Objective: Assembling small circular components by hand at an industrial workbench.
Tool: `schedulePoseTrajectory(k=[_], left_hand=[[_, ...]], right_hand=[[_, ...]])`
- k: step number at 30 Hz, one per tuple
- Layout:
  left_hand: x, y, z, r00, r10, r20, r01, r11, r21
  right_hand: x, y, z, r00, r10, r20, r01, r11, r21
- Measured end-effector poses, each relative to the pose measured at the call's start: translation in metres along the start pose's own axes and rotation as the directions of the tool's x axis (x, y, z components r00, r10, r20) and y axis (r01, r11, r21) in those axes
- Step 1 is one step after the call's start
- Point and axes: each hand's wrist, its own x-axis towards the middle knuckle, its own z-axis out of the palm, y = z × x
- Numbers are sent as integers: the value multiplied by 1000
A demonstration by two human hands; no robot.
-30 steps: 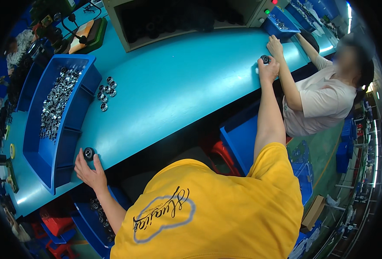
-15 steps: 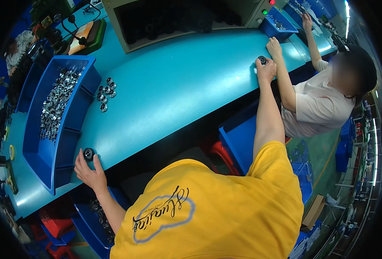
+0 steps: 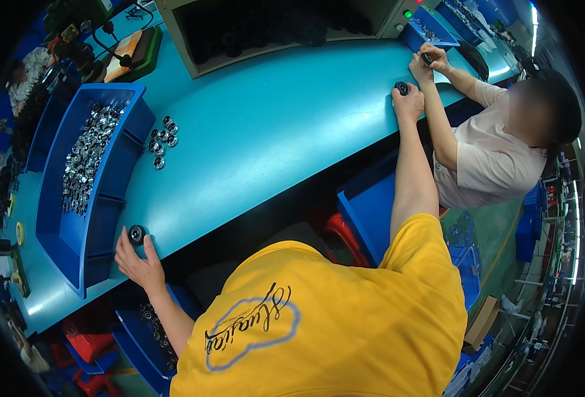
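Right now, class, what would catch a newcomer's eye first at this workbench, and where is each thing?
The person's yellow shirt fills the lower middle. Each outstretched hand presses a small black round part on the curved teal bench: the left hand at the near edge, the right hand far right. A blue bin heaped with shiny metal parts sits left.

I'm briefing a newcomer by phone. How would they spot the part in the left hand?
Start at the long turquoise table and find the big blue bin of shiny metal parts at its left end. Just off the bin's near corner, at the table's front edge, the left hand holds a small black ring-shaped part: dark and alone, unlike the silvery loose cluster farther up.
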Motion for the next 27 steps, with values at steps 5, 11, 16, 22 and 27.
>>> schedulePoseTrajectory(k=[5,11,16,22,27], left_hand=[[-1,0,0,1000,-3,1,3,1000,-1],[-1,-1,1,1000,1,-6,0,1000,14],[-1,-1,1,1000,-2,-2,2,1000,8],[-1,-1,2,1000,5,-5,-5,1000,14],[0,0,1,1000,10,-5,-10,1000,2]], right_hand=[[-1,-2,-2,1000,-17,8,17,1000,-6],[-2,-5,-5,999,-23,48,23,1000,9],[-2,-4,-2,999,-35,23,35,999,-2],[0,-4,-1,998,-37,42,39,998,-47],[0,-4,-4,998,-26,66,29,998,-52]])
